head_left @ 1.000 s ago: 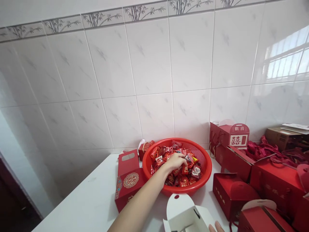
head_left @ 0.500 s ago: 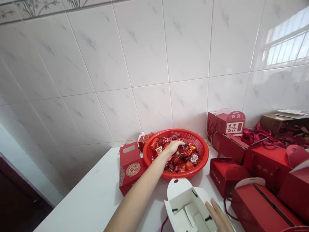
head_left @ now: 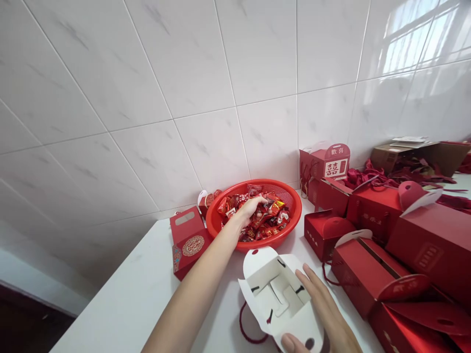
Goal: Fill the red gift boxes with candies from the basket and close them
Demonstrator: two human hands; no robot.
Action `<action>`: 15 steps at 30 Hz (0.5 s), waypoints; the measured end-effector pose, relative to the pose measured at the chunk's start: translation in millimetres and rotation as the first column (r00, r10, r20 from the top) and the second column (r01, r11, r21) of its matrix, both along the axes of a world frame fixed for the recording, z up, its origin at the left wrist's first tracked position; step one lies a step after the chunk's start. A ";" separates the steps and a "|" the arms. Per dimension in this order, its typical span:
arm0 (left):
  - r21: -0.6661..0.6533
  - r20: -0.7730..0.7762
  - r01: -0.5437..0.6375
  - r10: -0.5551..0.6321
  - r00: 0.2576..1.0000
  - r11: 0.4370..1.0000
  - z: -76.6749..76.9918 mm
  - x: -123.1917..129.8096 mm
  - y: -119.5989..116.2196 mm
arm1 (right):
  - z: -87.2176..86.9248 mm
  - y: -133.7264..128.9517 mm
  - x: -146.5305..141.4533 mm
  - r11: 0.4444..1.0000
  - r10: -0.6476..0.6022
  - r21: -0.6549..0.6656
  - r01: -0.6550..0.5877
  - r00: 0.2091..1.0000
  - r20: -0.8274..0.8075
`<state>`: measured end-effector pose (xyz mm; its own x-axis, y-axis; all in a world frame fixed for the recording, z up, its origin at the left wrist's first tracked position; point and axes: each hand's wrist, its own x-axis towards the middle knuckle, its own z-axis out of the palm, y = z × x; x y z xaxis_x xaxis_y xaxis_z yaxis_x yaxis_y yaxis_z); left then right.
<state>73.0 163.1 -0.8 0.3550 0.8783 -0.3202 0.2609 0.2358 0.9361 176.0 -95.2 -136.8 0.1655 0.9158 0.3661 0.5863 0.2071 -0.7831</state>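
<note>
My left hand (head_left: 250, 212) reaches into a red plastic basket (head_left: 294, 215) heaped with wrapped candies (head_left: 263, 228). Its fingers curl down among the wrappers, with the tips partly hidden, so I cannot see what they grip. In front of the basket stands an open-topped gift box (head_left: 281, 294), white inside, with dark cord ends through its walls. No candy shows inside it. My right hand (head_left: 326, 306) lies along the box's right side, its fingers stretched out and its thumb over the near flap. A dark red cord handle (head_left: 243, 326) loops out on the left.
A red box with a round emblem (head_left: 193, 245) stands left of the basket. Several red gift boxes (head_left: 371, 274) crowd the right side. Farther back are dark red fabric (head_left: 358, 175) and a cardboard carton (head_left: 386, 156). A tiled wall (head_left: 206, 147) borders the white table (head_left: 136, 279).
The view has shifted rightward and slightly down. My left hand is still among the candies. My right hand has come further over the white-lined box, its thumb now showing at the near flap.
</note>
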 end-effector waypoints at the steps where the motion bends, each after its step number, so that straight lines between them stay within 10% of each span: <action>1: 0.000 -0.004 0.004 -0.004 1.000 1.000 -0.6 0.0 0.0 | 1.6 -0.5 -0.5 1.000 0.001 -0.005 -0.001 1.000 -0.009; 15: 0.096 -0.188 0.138 -0.118 0.975 0.986 -9.8 6.1 -3.1 | 4.3 -0.8 0.6 0.997 0.066 -0.044 -0.070 0.994 -0.088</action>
